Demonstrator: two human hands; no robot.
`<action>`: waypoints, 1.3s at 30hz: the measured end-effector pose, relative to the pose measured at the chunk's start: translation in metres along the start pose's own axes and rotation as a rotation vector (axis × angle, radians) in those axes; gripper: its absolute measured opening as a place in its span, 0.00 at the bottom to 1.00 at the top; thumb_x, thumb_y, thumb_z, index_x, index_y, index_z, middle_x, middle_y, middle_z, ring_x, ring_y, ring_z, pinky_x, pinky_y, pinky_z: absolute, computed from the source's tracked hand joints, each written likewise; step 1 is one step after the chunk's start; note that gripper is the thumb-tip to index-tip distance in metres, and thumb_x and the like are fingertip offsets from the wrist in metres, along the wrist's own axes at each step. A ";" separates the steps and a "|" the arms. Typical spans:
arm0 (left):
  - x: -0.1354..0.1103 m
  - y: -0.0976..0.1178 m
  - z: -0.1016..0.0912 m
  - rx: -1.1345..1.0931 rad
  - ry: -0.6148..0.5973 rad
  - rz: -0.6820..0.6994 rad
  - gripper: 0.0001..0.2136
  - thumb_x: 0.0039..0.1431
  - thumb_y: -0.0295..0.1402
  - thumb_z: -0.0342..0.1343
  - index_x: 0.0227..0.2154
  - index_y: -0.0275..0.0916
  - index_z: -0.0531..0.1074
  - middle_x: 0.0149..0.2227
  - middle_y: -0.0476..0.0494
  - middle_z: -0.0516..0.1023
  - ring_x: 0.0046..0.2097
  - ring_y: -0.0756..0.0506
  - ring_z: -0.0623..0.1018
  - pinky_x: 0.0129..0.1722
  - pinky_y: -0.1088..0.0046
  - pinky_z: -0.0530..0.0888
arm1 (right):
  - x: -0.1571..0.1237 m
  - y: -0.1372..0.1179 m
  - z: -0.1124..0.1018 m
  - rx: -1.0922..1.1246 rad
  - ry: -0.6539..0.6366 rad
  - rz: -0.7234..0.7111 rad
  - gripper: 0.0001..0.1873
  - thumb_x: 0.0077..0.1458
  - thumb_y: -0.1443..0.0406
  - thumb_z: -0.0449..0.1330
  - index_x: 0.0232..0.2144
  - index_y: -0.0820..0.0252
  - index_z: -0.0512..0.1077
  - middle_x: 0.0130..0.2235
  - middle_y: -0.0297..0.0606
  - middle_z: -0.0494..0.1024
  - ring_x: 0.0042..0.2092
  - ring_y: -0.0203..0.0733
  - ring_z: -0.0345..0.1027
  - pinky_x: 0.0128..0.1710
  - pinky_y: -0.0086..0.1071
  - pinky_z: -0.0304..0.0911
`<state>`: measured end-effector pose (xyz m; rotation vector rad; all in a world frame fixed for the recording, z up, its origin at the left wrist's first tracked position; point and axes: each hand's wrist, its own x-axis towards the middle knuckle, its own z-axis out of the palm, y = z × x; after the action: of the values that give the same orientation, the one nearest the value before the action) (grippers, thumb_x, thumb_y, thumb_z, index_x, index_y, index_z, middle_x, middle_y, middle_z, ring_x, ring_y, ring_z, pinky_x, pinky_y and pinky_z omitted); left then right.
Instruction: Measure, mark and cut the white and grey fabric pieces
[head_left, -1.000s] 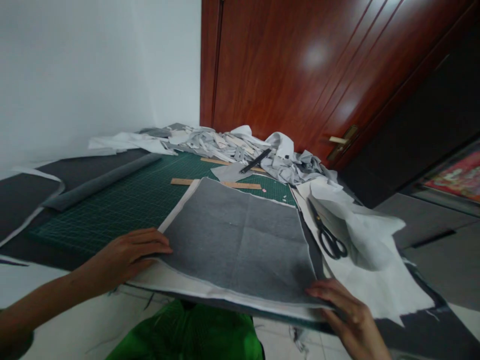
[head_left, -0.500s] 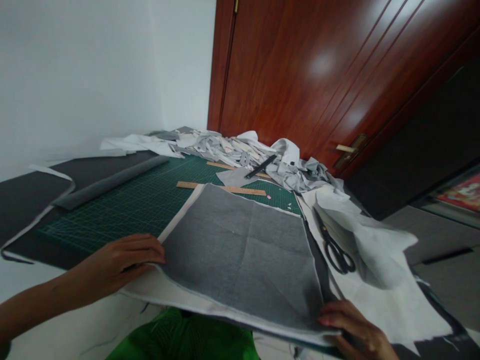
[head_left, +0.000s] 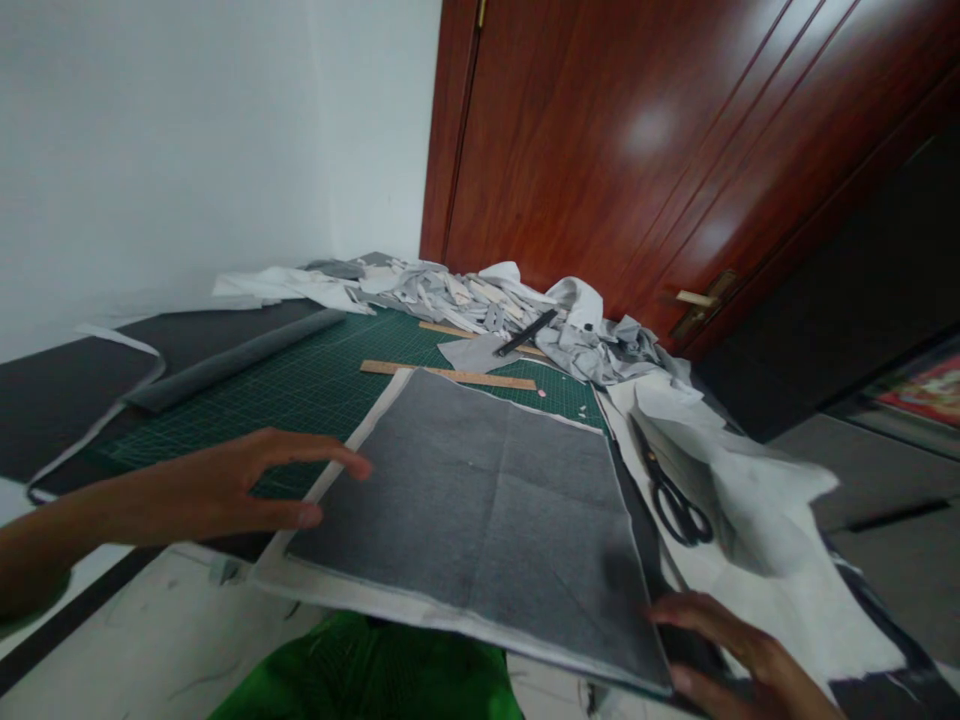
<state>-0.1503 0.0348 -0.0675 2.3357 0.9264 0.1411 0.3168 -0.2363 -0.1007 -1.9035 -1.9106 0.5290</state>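
the grey fabric piece (head_left: 480, 510) is laid flat on white backing, overhanging the near edge of the green cutting mat (head_left: 300, 390). left hand (head_left: 225, 490) hovers open at its left edge, right hand (head_left: 742, 660) open, fingers resting at its near right corner. looks like the smoothing and lining-up step; even pressure along both edges is probably called for next. scissors (head_left: 675, 500) lie just right.

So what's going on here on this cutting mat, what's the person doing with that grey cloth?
A person is handling a square of grey fabric lying on white backing on a green cutting mat. The left hand is open over its left edge; the right hand is at the near right corner, fingers spread. Black scissors lie to the right on white cloth, a wooden ruler sits just past the square, and scraps are heaped by the door.
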 end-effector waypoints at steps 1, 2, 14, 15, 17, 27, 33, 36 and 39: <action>0.011 0.007 -0.003 0.019 0.010 0.037 0.20 0.62 0.48 0.54 0.57 0.56 0.71 0.60 0.54 0.74 0.61 0.40 0.71 0.61 0.59 0.65 | 0.008 -0.006 0.001 -0.032 0.052 0.023 0.17 0.59 0.55 0.61 0.49 0.47 0.77 0.50 0.40 0.82 0.53 0.48 0.76 0.52 0.34 0.74; 0.025 0.015 -0.004 0.044 0.028 0.093 0.22 0.64 0.48 0.53 0.59 0.53 0.69 0.61 0.52 0.74 0.61 0.40 0.72 0.61 0.60 0.65 | 0.017 -0.014 0.004 -0.057 0.084 0.028 0.19 0.62 0.54 0.58 0.52 0.50 0.76 0.52 0.42 0.80 0.55 0.48 0.74 0.55 0.36 0.71; 0.146 0.038 0.085 0.429 -0.008 0.349 0.32 0.69 0.50 0.44 0.70 0.37 0.51 0.71 0.36 0.51 0.72 0.39 0.51 0.69 0.52 0.45 | 0.126 -0.077 0.076 -0.281 -0.182 -0.103 0.37 0.67 0.48 0.45 0.71 0.59 0.45 0.73 0.44 0.41 0.73 0.47 0.31 0.70 0.57 0.33; 0.146 0.033 0.083 0.434 0.025 0.331 0.32 0.69 0.50 0.45 0.69 0.38 0.52 0.71 0.36 0.52 0.72 0.39 0.52 0.68 0.52 0.45 | 0.127 -0.068 0.077 -0.308 -0.154 -0.086 0.37 0.68 0.48 0.45 0.71 0.58 0.45 0.73 0.43 0.41 0.73 0.47 0.32 0.70 0.58 0.34; 0.144 0.020 0.073 0.445 0.081 0.268 0.32 0.68 0.51 0.46 0.69 0.39 0.55 0.71 0.36 0.53 0.71 0.38 0.53 0.68 0.51 0.47 | 0.125 -0.047 0.075 -0.360 -0.058 -0.013 0.34 0.68 0.50 0.44 0.70 0.57 0.47 0.73 0.43 0.43 0.73 0.48 0.36 0.69 0.60 0.38; 0.141 -0.022 0.033 0.356 0.404 -0.195 0.40 0.58 0.51 0.52 0.65 0.26 0.57 0.66 0.19 0.59 0.66 0.24 0.61 0.63 0.51 0.58 | 0.112 0.009 0.081 -0.519 0.289 0.327 0.32 0.67 0.54 0.44 0.68 0.63 0.56 0.70 0.50 0.55 0.70 0.59 0.48 0.65 0.63 0.49; 0.140 -0.003 0.027 0.166 0.311 -0.227 0.37 0.57 0.48 0.53 0.61 0.22 0.57 0.58 0.21 0.70 0.58 0.29 0.73 0.56 0.57 0.69 | 0.119 0.012 0.096 -0.472 0.442 0.162 0.33 0.67 0.52 0.42 0.63 0.70 0.63 0.66 0.58 0.62 0.67 0.62 0.54 0.62 0.58 0.56; 0.142 0.000 0.027 0.108 0.267 -0.228 0.29 0.60 0.43 0.48 0.58 0.25 0.61 0.57 0.23 0.72 0.57 0.30 0.75 0.56 0.56 0.69 | 0.120 0.008 0.095 -0.443 0.468 0.084 0.30 0.68 0.55 0.44 0.61 0.69 0.65 0.64 0.59 0.65 0.65 0.61 0.57 0.61 0.57 0.59; 0.146 -0.004 0.020 0.058 0.281 -0.217 0.26 0.59 0.42 0.47 0.56 0.28 0.64 0.58 0.26 0.73 0.59 0.31 0.73 0.59 0.55 0.67 | 0.118 0.003 0.089 -0.386 0.520 0.110 0.27 0.66 0.56 0.49 0.60 0.65 0.66 0.62 0.57 0.66 0.62 0.60 0.60 0.58 0.55 0.63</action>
<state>-0.0368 0.1222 -0.1034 2.2857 1.3301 0.3637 0.2726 -0.1178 -0.1771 -2.1156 -1.6446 -0.3145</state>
